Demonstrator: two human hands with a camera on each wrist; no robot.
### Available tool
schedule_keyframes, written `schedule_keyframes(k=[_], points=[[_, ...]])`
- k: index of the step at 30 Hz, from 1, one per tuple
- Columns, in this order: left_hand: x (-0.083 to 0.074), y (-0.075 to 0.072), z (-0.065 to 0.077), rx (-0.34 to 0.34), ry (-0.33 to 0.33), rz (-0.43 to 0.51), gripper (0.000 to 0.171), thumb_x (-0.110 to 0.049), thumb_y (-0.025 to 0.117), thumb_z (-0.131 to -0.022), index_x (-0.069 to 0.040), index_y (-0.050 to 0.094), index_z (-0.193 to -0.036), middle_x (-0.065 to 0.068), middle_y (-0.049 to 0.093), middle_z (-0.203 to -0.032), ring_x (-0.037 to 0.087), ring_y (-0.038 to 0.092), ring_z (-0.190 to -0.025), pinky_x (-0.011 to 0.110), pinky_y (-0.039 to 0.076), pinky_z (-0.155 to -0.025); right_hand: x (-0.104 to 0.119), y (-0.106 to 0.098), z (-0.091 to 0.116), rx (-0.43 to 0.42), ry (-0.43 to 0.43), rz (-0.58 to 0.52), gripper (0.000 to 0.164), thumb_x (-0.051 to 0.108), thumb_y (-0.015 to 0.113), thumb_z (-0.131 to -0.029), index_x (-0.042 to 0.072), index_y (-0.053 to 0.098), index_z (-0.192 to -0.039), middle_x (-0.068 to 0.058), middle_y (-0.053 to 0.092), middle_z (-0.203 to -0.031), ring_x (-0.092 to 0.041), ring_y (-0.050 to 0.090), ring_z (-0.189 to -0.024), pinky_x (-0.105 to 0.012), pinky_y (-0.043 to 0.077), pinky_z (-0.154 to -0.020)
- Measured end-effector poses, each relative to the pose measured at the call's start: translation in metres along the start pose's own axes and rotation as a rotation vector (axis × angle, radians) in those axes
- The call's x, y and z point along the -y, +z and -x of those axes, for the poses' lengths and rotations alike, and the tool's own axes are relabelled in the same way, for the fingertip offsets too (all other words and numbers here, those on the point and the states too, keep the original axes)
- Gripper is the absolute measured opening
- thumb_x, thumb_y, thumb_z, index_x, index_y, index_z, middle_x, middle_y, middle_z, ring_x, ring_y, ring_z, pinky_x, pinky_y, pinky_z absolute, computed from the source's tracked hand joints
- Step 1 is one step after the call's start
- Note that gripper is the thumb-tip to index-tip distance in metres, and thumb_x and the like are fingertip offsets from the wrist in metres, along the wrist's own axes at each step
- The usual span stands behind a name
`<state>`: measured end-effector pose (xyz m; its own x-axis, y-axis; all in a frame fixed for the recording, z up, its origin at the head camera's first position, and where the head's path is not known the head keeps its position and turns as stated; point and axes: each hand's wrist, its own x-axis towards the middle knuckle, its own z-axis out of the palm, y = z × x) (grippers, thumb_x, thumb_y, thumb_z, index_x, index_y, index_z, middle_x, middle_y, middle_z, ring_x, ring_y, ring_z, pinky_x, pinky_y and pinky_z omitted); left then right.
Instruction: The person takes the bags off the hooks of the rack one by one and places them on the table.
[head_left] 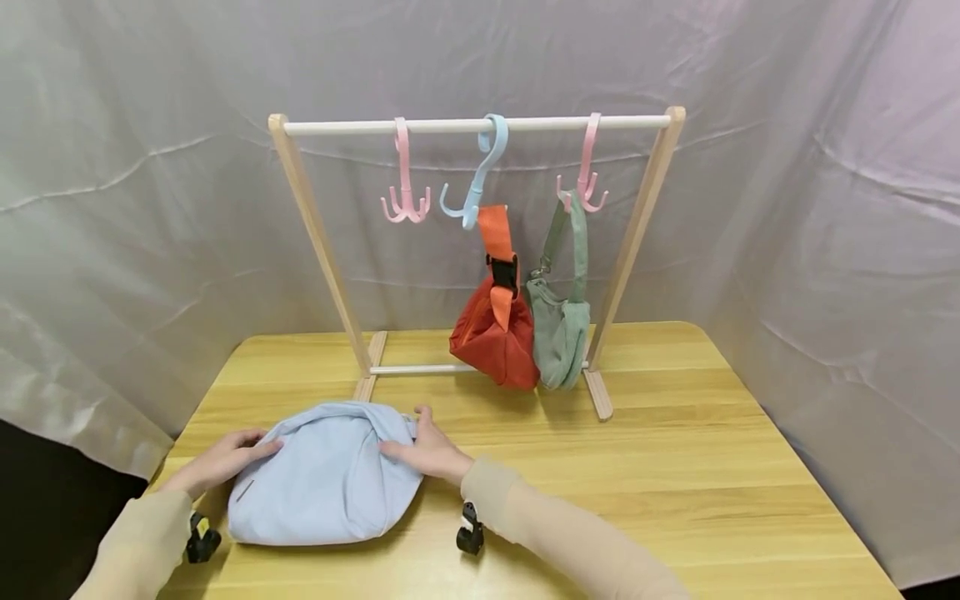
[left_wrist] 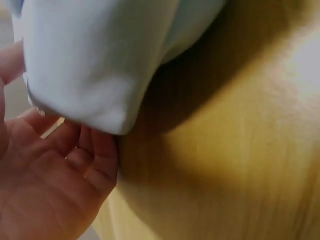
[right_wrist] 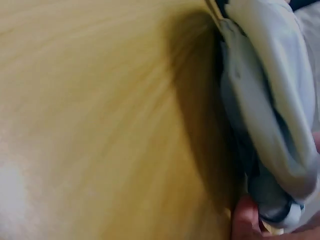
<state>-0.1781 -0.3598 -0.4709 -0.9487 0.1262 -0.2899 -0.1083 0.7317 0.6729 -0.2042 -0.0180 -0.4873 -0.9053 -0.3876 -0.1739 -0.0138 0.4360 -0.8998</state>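
Observation:
A pale blue fabric bag (head_left: 322,479) lies near the front left of the wooden table, between both hands. My left hand (head_left: 225,458) grips its left end, thumb on the front. In the left wrist view, the fingers (left_wrist: 102,155) of that hand curl behind the bag's corner (left_wrist: 95,75). At the opposite end my right hand (head_left: 427,450) pinches the bag, thumb on the front face and the other fingers mostly behind it. The right wrist view has the bag's folded edge (right_wrist: 270,100) along the right side, a fingertip (right_wrist: 245,217) against its lower end.
A wooden rack (head_left: 322,233) with a white bar stands behind. From the bar hang a pink hook (head_left: 405,183), a blue hook (head_left: 483,167) carrying a red bag (head_left: 495,342), and another pink hook (head_left: 587,167) carrying a green bag (head_left: 558,333). Grey curtains surround the table (head_left: 690,467).

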Motion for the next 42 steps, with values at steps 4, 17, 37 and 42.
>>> schedule_keyframes(k=[4,17,37,42], points=[[0.008,-0.003,0.000,0.073,-0.040,0.133,0.047,-0.038,0.053,-0.103,0.003,0.060,-0.125,0.010,0.065,-0.120,0.010,0.058,-0.101,0.026,0.050,-0.083,0.000,-0.005,-0.001,0.037,0.096,-0.142,0.081,0.038,0.072,-0.089,0.002,0.029,-0.149,-0.027,0.053,-0.144,-0.035,0.053,-0.133,-0.049,0.040,-0.114],[0.013,-0.009,-0.002,0.142,-0.055,0.230,0.064,-0.040,0.044,-0.107,0.012,0.044,-0.144,0.031,0.047,-0.146,0.020,0.056,-0.122,0.028,0.049,-0.092,-0.009,-0.011,-0.003,0.145,0.074,-0.292,0.060,0.020,0.077,-0.087,0.008,0.047,-0.137,-0.013,0.064,-0.118,-0.021,0.063,-0.105,-0.040,0.055,-0.096],[0.008,-0.014,-0.007,0.135,-0.042,0.208,0.072,-0.044,0.038,-0.108,0.016,0.034,-0.148,0.038,0.028,-0.156,0.054,0.032,-0.143,0.060,0.038,-0.112,-0.005,-0.012,-0.006,0.155,0.035,-0.241,0.059,0.012,0.078,-0.083,0.005,0.055,-0.137,-0.010,0.062,-0.110,-0.019,0.059,-0.099,-0.034,0.052,-0.090],[0.008,-0.011,-0.004,0.127,-0.055,0.231,0.070,-0.043,0.040,-0.108,0.014,0.038,-0.147,0.037,0.036,-0.152,0.045,0.049,-0.134,0.050,0.046,-0.107,-0.007,-0.013,-0.005,0.162,0.027,-0.202,0.061,0.012,0.078,-0.082,0.006,0.056,-0.139,-0.008,0.061,-0.104,-0.018,0.056,-0.096,-0.030,0.050,-0.084]])
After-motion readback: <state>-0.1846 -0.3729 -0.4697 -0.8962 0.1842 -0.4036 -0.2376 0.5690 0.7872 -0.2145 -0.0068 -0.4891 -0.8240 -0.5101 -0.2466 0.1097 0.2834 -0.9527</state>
